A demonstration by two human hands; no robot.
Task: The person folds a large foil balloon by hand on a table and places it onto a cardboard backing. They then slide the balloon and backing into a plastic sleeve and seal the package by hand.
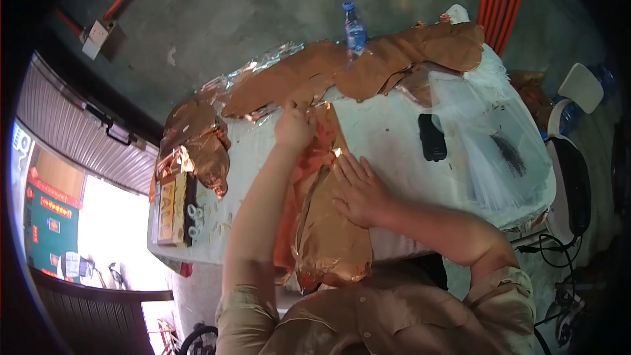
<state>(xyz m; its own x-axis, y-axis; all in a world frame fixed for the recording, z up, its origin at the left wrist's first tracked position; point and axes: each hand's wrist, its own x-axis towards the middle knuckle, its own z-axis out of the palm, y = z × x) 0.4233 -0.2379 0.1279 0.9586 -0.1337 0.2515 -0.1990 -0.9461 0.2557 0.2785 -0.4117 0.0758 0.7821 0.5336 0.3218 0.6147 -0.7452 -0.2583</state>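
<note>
Pinching copper foil strip top: left hand fingers; right hand flat atop.

left hand fingertips buried in copper foil, foil's lower edge perhaps hidden behind collar, box lettering unreadable

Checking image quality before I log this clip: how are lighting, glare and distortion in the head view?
Head view: strong fisheye bend with black vignette corners; the doorway at left is blown out white; the copper foil sheet under the right hand and left hand throws small bright glints; the table is evenly lit; the water bottle is slightly soft.
</note>
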